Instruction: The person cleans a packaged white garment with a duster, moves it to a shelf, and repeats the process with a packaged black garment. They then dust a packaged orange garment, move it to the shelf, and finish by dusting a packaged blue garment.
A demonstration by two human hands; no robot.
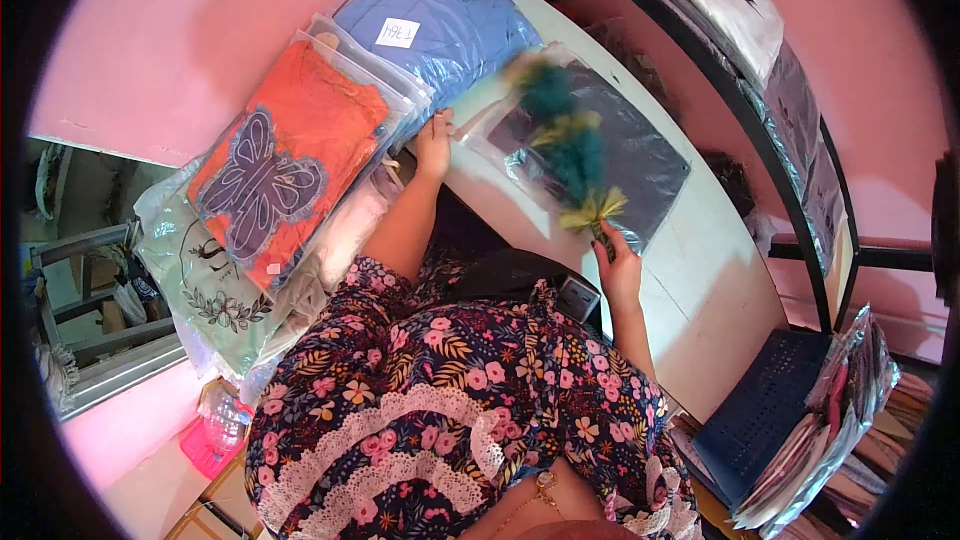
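Observation:
My right hand [617, 262] grips the handle of a teal and yellow feather duster [566, 140], whose blurred feathers lie over a dark garment in a clear plastic bag [640, 155] on the white table [700, 270]. My left hand [434, 143] rests fingers down on the near corner of that bag, beside a stack of bagged clothes. On top of the stack lies an orange garment with a purple butterfly [283, 162].
A blue bagged garment with a white label [440, 25] lies at the table's far end against the pink wall. A black metal rack [760, 130] with bagged clothes runs along the right. A blue crate [760, 410] and more bags stand at lower right.

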